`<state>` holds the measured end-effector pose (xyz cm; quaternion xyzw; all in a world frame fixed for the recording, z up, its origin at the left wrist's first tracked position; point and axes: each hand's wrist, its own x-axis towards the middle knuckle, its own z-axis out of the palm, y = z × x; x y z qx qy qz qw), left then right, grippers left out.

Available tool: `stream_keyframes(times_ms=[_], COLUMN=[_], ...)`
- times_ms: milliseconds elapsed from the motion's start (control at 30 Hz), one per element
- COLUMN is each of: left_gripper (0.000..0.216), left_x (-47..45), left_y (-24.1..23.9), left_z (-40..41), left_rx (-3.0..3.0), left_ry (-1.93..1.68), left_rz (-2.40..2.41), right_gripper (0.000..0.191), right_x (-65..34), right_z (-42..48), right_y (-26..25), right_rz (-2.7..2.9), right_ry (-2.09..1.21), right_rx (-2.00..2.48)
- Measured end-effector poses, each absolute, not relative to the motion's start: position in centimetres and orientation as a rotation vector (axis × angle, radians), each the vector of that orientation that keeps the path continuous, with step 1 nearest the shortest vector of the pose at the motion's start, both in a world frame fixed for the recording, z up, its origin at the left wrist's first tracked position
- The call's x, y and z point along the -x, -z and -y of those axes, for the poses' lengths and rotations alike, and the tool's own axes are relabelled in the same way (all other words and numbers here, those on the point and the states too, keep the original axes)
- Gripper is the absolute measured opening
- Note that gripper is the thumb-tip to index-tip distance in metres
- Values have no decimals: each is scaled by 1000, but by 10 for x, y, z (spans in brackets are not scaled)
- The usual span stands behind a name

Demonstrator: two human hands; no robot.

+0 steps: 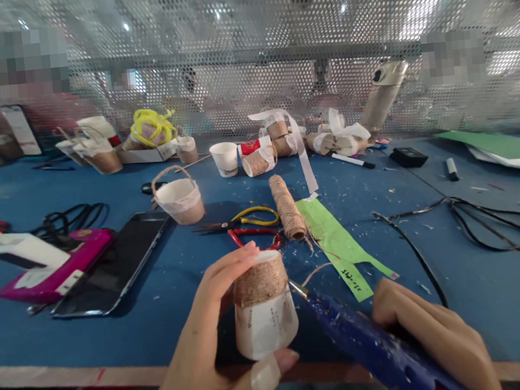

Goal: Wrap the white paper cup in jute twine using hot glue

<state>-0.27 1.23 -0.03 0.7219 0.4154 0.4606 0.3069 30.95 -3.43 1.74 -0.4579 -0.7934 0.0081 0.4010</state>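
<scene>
Item: my left hand (pixel 203 366), gripping one upturned paper cup (pixel 266 328), part-wound with twine (pixel 260 282), near the blue table's (pixel 94 338) front edge. Item: my right hand (pixel 431 325), clasping one blue glue gun (pixel 368 338), nozzle (pixel 298 289) just beside the twine.

No text legible for certain. Green strip (pixel 337 243), 4 o'clock from frame centre: black handwriting near its lower end, tilted, can't make it out. Twine-wrapped cup (pixel 265 308), 6 o'clock: small print on bare white part, too small. Red-and-white cup (pixel 253 146), 12 o'clock: pale mark, unreadable.
</scene>
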Motion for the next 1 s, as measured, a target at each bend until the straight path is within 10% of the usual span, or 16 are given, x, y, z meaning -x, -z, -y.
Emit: stream_keyframes(times_ms=[1000], left_gripper=[73], left_x=[1], left_y=[-9], left_z=[-10], left_rx=[-2045], left_ry=[-1213], left_rz=[-1081], right_gripper=[34], right_x=[-283], right_z=[42], right_y=[-24], right_rz=[1824], right_ry=[-29], right_rx=[1262])
